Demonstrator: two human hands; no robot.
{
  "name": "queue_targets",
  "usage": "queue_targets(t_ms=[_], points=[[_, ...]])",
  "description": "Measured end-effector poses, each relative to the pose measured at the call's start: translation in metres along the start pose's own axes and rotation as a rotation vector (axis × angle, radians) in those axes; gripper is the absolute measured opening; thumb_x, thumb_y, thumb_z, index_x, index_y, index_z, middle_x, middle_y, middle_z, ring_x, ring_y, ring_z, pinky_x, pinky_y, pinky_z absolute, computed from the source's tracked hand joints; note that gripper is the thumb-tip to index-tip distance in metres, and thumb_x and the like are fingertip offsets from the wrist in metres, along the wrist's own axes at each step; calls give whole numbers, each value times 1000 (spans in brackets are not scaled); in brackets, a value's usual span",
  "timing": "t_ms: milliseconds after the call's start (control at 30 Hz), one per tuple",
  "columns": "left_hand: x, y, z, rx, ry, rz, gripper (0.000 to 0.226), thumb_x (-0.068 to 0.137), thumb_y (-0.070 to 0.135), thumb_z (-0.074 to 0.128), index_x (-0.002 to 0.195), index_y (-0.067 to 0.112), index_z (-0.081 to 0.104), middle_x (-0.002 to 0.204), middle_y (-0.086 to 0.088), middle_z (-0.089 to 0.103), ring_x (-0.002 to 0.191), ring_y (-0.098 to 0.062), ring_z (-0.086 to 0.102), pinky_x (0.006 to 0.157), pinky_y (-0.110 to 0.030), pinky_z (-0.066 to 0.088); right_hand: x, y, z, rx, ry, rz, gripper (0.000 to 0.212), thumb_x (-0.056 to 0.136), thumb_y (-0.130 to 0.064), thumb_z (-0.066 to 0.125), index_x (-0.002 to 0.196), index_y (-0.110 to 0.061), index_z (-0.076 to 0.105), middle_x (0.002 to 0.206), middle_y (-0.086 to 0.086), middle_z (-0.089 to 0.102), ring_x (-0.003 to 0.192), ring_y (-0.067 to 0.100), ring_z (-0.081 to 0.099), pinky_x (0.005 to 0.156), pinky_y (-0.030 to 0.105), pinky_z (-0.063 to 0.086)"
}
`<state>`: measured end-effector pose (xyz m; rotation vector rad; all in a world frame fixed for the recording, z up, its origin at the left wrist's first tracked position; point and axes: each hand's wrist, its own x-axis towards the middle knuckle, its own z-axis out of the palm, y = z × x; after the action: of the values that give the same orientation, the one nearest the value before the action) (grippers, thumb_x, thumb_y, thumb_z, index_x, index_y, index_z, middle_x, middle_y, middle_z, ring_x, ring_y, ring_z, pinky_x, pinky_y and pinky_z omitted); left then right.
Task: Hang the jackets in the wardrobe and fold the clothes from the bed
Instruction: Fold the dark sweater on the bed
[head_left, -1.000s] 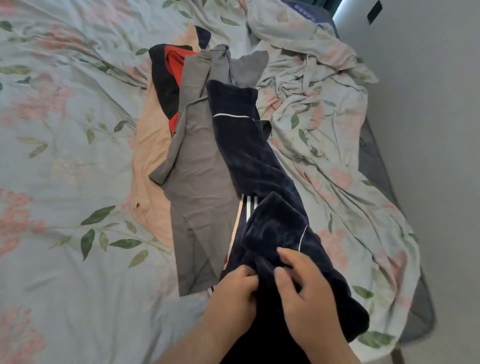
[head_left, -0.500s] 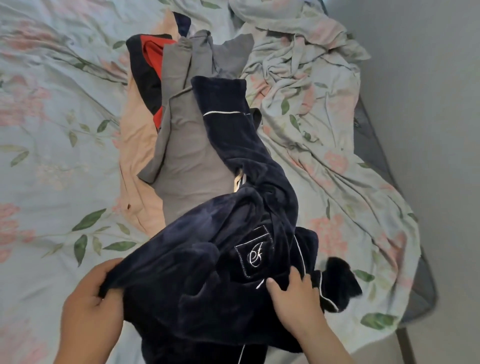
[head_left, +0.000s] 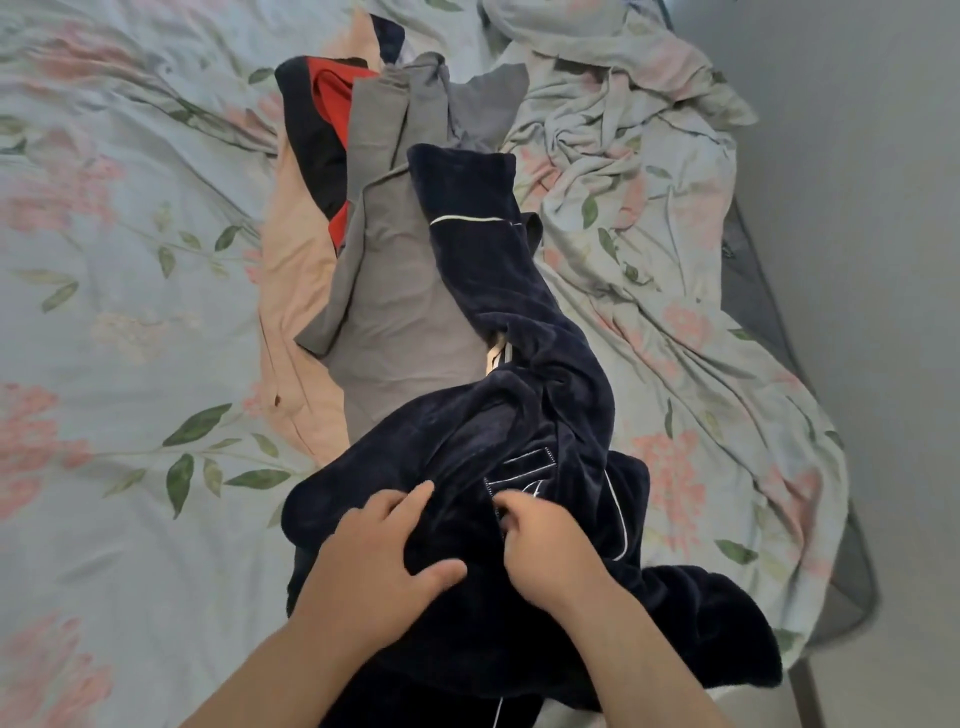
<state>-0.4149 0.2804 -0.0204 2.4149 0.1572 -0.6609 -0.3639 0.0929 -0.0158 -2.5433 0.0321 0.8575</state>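
Dark navy plush top with white piping (head_left: 519, 426) sits bunched at the near edge of the floral-sheeted bed (head_left: 130, 364). Left grip (head_left: 374, 551) lies spread flat, pinning it. Right grip (head_left: 545, 545) pinches fabric by the pocket, I'm guessing to square it up for folding.

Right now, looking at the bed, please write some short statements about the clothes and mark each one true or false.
1. The navy garment lies partly over the grey garment. True.
2. The bedsheet is plain white. False: it is pale, with pink flowers and green leaves.
3. The red and black garment lies nearest the camera. False: it lies at the far end of the pile.
4. A peach cloth shows along the grey garment's edge. True.
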Motion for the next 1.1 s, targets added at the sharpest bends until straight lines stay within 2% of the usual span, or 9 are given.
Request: queue_targets(t_ms=[167,233,300,400,533,667,767,867,1100], points=[[7,-26,8,42,-77,-187,9,81,36,59,87,29,57,100,13,43,90,-10,46,76,-29,50,59,-3,-22,-178,151,-114,72,91,1,46,152,-31,24,161,-2,13,139,21,31,97,33,43],[3,-37,4,-51,6,-246,22,76,41,58,64,23,54,89,13,45,78,-7,49,63,-23,43,85,-6,-32,-332,78,-99,92,85,6,50,152,-42,10,163,-3,-9,138,26,25,83,32,44],[-2,-49,-1,-111,98,-304,43,76,49,64,52,15,50,83,11,47,66,-6,53,57,-21,38,104,-10,-41,-447,-2,-126,91,86,5,50,152,-42,10,163,2,-2,138,30,23,88,36,46],[-9,-61,-11,-145,110,-329,32,75,25,77,61,20,49,87,8,45,69,-5,50,60,-18,36,121,-18,-48,-541,-6,-236,78,86,-1,51,152,-30,21,144,5,40,126,30,37,100,44,45],[-20,-67,-29,-405,306,-427,31,70,-10,55,70,20,52,69,3,58,61,-13,52,53,-25,39,128,-27,-48,-516,-5,-217,78,86,-4,54,152,-24,19,126,6,46,114,29,42,93,43,47],[-30,-63,-62,-761,562,-508,50,72,-15,52,86,32,61,85,11,64,75,-10,61,55,-21,44,127,-35,-56,-505,-42,-264,31,85,-18,57,116,-20,58,122,4,45,114,29,40,94,41,45],[-37,-63,-88,-932,646,-481,54,74,-16,54,97,32,61,94,5,67,83,-13,65,59,-22,46,116,-49,-72,-225,21,-259,12,76,-15,55,81,-25,51,90,-4,59,90,23,57,74,39,50],[-50,-66,-107,-1045,641,-454,50,75,-17,54,97,27,65,96,-3,70,88,-24,67,65,-30,49,95,-68,-98,-43,73,-264,17,78,-20,55,78,-32,44,72,-6,59,66,8,56,57,30,44],[-93,-48,-175,-1180,605,-307,40,85,-13,54,94,21,74,97,-10,75,89,-28,73,77,-40,53,15,-132,-182,58,61,-422,12,86,-23,65,84,-34,69,79,-18,69,75,-2,63,64,22,47]])
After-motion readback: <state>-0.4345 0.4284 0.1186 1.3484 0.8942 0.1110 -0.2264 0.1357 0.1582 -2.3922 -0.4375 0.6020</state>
